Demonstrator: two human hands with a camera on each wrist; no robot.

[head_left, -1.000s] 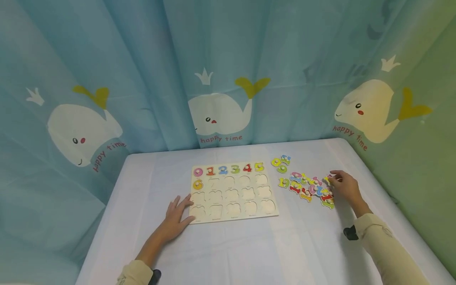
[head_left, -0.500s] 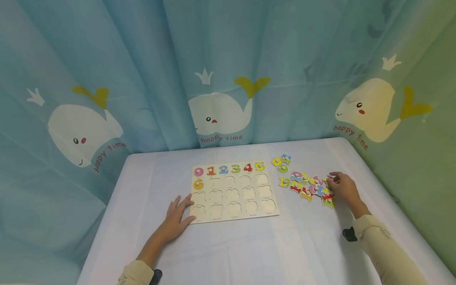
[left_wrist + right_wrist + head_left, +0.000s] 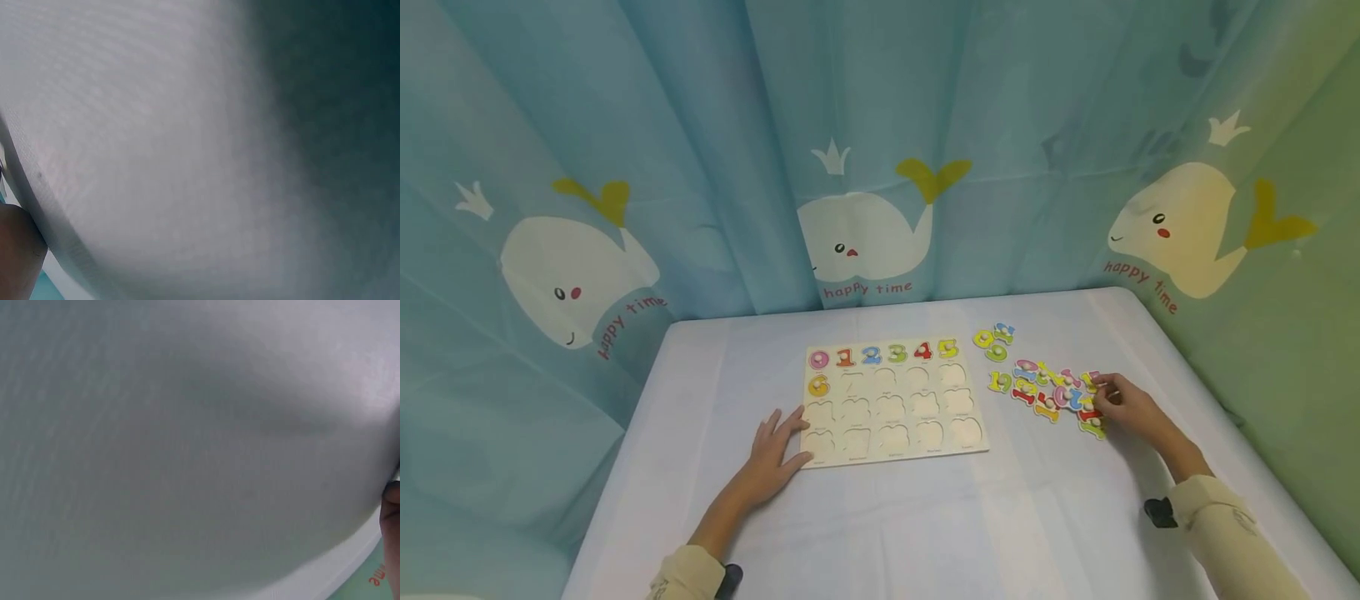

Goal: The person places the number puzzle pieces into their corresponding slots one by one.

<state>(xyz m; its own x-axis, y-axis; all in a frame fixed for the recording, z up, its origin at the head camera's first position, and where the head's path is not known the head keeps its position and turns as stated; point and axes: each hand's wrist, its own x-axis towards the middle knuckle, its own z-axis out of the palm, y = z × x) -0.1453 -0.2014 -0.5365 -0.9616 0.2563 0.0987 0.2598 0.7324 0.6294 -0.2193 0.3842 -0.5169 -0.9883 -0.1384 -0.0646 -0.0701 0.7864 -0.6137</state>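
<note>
Left hand (image 3: 769, 458) spread, fingers apart, tips on left edge of number board (image 3: 980, 448); pieces 0 to 5 (image 3: 871, 356) fill its top row, piece 6 (image 3: 818, 386) starts the second. Right hand (image 3: 1129, 407) at right end of piece pile (image 3: 1062, 398), fingers bent, cannot tell if they pinch anything. Pile lies right of board on white table (image 3: 925, 525), pieces overlapping, hand hiding part of that end. Smaller piece cluster (image 3: 984, 339) near board's far right corner. Whale-print curtain (image 3: 722, 125) behind; wrist views mostly blurred cloth (image 3: 156, 156)

Head-cam high, wrist-cams low (table (image 3: 910, 533) shared)
</note>
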